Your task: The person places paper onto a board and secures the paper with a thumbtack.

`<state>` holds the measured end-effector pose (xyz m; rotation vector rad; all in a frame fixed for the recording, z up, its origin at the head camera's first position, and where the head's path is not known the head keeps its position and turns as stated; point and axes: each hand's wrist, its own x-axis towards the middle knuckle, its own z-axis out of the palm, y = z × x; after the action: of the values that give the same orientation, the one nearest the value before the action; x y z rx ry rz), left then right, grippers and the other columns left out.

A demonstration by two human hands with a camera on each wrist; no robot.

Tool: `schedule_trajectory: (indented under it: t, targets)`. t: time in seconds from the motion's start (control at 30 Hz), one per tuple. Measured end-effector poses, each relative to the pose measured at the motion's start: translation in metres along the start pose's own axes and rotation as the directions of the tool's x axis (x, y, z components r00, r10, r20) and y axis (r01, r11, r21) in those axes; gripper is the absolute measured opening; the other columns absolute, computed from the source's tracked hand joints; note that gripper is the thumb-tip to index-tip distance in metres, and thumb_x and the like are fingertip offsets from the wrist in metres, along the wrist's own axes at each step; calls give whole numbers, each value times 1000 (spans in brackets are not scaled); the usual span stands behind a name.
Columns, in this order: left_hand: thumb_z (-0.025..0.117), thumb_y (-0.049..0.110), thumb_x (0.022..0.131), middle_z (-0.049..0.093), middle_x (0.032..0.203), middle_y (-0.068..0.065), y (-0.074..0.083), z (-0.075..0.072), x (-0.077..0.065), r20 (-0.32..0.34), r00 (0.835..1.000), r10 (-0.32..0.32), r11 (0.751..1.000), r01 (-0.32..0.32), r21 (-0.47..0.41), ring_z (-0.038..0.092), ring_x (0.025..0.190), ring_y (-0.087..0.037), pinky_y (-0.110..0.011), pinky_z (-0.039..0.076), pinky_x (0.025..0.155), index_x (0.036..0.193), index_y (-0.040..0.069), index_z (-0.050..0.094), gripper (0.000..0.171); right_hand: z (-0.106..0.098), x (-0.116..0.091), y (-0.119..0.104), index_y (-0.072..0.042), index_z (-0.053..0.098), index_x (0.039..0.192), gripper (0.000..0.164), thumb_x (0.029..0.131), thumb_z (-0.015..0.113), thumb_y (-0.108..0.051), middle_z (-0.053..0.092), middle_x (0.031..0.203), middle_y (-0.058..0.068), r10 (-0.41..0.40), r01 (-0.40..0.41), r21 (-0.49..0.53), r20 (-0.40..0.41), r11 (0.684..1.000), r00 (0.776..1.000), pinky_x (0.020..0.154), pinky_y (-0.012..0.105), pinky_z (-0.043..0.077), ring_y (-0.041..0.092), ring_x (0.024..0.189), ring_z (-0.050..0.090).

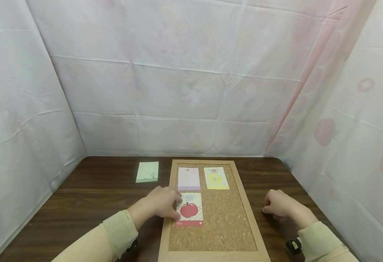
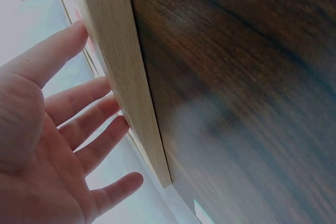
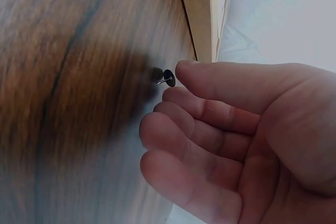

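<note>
The lilac-banded card [image 1: 188,180] and yellow flower card [image 1: 215,179], beyond the left hand [image 1: 162,201], bore dark dots, probably tack heads, and appeared fastened to the cork board [image 1: 227,225]. With fingers spread, that hand touched the left edge of the red apple card [image 1: 190,214], seemingly unpinned. The right hand [image 1: 281,204] curled beside a black thumbtack [image 3: 169,78]; whether it pinched this was unclear. Beyond the left hand, the green card [image 1: 147,173] lay unmounted on the table [image 1: 73,211].

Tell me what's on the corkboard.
The board bears a purple-edged card, a yellow-flower card and an apple card partly covered by the left hand. Anything beneath the cards is hidden.
</note>
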<state>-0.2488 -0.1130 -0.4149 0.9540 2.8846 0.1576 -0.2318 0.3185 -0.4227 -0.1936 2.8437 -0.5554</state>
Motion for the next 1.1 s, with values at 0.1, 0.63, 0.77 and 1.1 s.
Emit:
schedule_trajectory:
  t: [0.1, 0.63, 0.77, 1.1]
  targets:
    - [85, 49, 74, 70, 124, 3, 0, 0, 0, -3, 1000, 5, 1000, -5, 3, 62, 119, -25, -51, 47, 97, 114, 19, 78, 50, 0, 0, 0, -11, 63, 71, 22, 88, 76, -7, 58, 57, 6, 5, -5, -3, 4, 1000, 1000, 41, 31, 51, 17, 45, 58]
    - [86, 48, 75, 70, 124, 3, 1, -1, -1, 0, 1000, 3, 1000, -3, 1, 62, 120, -25, -52, 47, 98, 114, 19, 78, 49, -2, 2, 0, -13, 65, 79, 23, 84, 72, 8, 58, 69, 3, -28, 28, 15, 10, 999, 1000, 43, 31, 49, 18, 52, 59]
    - [85, 48, 75, 70, 124, 2, 2, -1, -1, 2, 1000, 2, 1000, -2, 6, 62, 120, -25, -52, 47, 97, 114, 19, 78, 49, -6, 1, -1, -12, 66, 82, 21, 83, 72, 8, 58, 69, 3, -43, 43, 20, 8, 999, 999, 43, 31, 49, 18, 52, 58]
    - [86, 48, 74, 70, 123, 4, 1, -1, 0, -6, 1000, 25, 999, -24, 22, 63, 117, -23, -52, 49, 94, 113, 19, 78, 50, -21, 0, 3, -8, 73, 103, 26, 78, 78, -1, 69, 96, 2, -213, 201, -119, -96, 972, 972, 75, 45, 54, 23, 88, 65]
